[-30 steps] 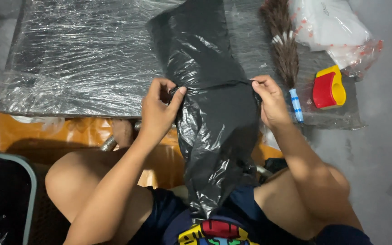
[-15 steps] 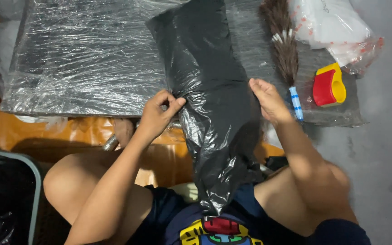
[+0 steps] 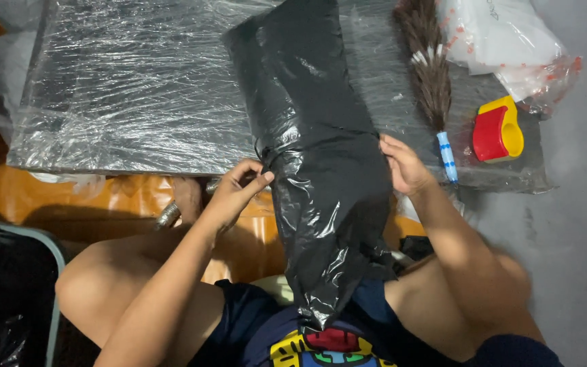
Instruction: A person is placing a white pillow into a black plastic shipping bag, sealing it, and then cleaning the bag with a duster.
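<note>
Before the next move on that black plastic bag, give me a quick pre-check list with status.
1. Left hand grips the left edge of the crinkled black plastic bag: ok, fingers pinch it.
2. Right hand on the bag's right edge: ok, touching; how firm the grip is, cannot tell.
3. Bag supported: ok, upper part lies on the plastic-wrapped dark board, lower part hangs into the lap.
4. Brown feather duster with blue-and-white handle apart from the bag: ok, beside the right hand, not under it.
5. Red-and-yellow plastic tool out of the way: ok, further right.
6. What the bag holds: cannot tell.
</note>
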